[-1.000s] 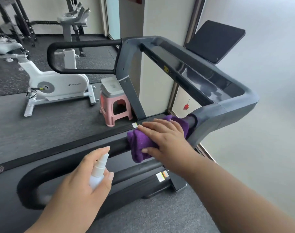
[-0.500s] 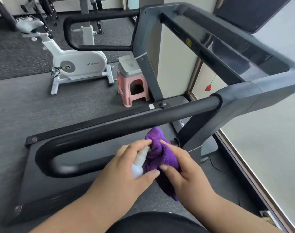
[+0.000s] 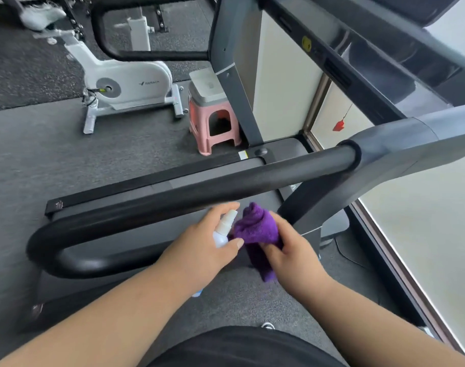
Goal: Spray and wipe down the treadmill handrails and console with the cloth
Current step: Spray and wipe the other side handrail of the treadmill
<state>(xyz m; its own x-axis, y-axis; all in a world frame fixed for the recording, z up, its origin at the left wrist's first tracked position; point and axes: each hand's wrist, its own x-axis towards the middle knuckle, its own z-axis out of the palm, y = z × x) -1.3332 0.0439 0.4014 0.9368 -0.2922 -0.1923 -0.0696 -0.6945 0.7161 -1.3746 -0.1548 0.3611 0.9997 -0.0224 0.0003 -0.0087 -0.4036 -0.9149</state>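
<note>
My left hand (image 3: pixel 199 247) grips a small white spray bottle (image 3: pixel 224 229), its nozzle turned toward the purple cloth (image 3: pixel 258 231). My right hand (image 3: pixel 292 250) holds that cloth bunched up, a tail of it hanging below. Both hands are just below and in front of the near black handrail (image 3: pixel 199 192), which loops round at the left end. The far handrail (image 3: pixel 146 55) runs along the top left. The grey console (image 3: pixel 385 62) stretches across the upper right, with a yellow sticker on it.
A pink stool (image 3: pixel 213 128) stands beside the treadmill's far upright (image 3: pixel 239 88). A white exercise bike (image 3: pixel 125 86) sits on the grey floor at the upper left. A frosted window (image 3: pixel 424 221) lines the right side. A red safety clip (image 3: pixel 338 125) hangs below the console.
My right hand lifted the cloth off the near handrail and brought it down beside the spray bottle. My view tilted downward and both hands now meet below the rail.
</note>
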